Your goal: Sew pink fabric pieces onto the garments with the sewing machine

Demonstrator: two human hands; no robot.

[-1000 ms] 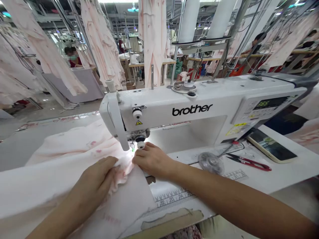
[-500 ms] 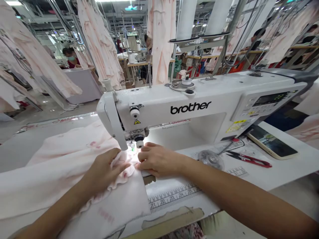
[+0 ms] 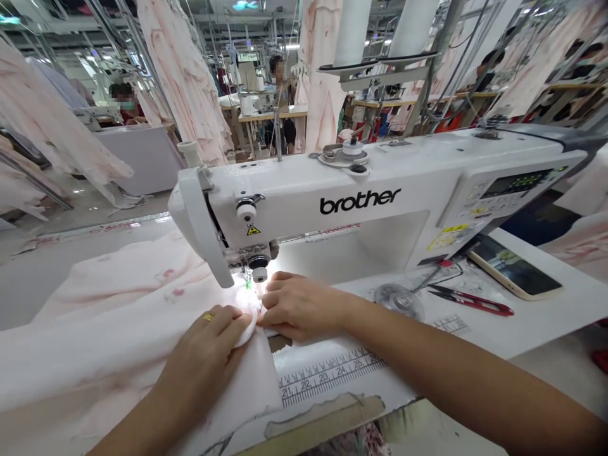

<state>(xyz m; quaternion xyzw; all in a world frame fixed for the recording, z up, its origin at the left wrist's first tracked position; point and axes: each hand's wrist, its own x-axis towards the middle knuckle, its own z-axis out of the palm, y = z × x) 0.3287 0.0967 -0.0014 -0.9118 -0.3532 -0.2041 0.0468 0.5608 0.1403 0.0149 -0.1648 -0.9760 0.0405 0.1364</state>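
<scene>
Pale pink fabric with small reddish flower prints [image 3: 137, 316] is spread over the bed of a white sewing machine [image 3: 294, 190]. My left hand [image 3: 209, 345], a gold ring on one finger, grips a folded edge of the fabric just in front of the lit needle area [image 3: 247, 288]. Close by on the right, my right hand [image 3: 301, 307] has its fingers bent and pressed together at the fabric's edge, beside the presser foot. Its fingertips nearly meet those of the left hand. Glare from the lamp washes out the exact stitching spot.
Right of my hands lie a clear round bobbin-like case [image 3: 399, 301], red-handled thread snips [image 3: 475, 301] and a phone [image 3: 515, 266]. A printed ruler [image 3: 327, 377] runs along the table front. Thread cones [image 3: 351, 31] stand above; people work at machines behind hanging pink garments [image 3: 183, 76].
My left hand has turned over, knuckles up, with its grip shifted on the fabric; the ruffled edge formerly under it is out of sight. My right hand stays nearly still. The view has shifted slightly.
</scene>
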